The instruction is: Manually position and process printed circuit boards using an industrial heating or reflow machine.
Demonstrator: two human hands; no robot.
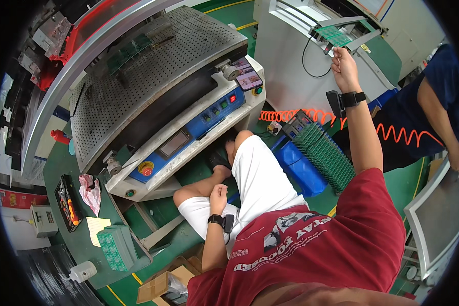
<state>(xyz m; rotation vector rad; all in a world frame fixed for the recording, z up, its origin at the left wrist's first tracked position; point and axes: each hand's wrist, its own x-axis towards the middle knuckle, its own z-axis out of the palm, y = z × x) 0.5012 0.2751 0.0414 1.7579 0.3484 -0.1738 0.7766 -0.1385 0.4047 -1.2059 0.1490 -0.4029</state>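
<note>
My right hand (344, 67) is stretched out to the far right, its fingers closed at the near edge of a green circuit board panel (333, 35). That panel lies across the rails of a conveyor (373, 36); the exact grip of the fingertips is hard to make out. My left hand (219, 198) rests over my lap with its fingers curled in, and nothing shows in it. In front of me stands a machine with a perforated metal table (153, 56), on which another green board (129, 53) sits.
A blue control panel (209, 116) with a red stop button and a phone (248, 74) front the machine. Green racks (321, 153), a blue bin (300, 168) and an orange coiled hose (301, 115) are at right, near another person (436, 102). Stacked green boards (118, 247) stand at left.
</note>
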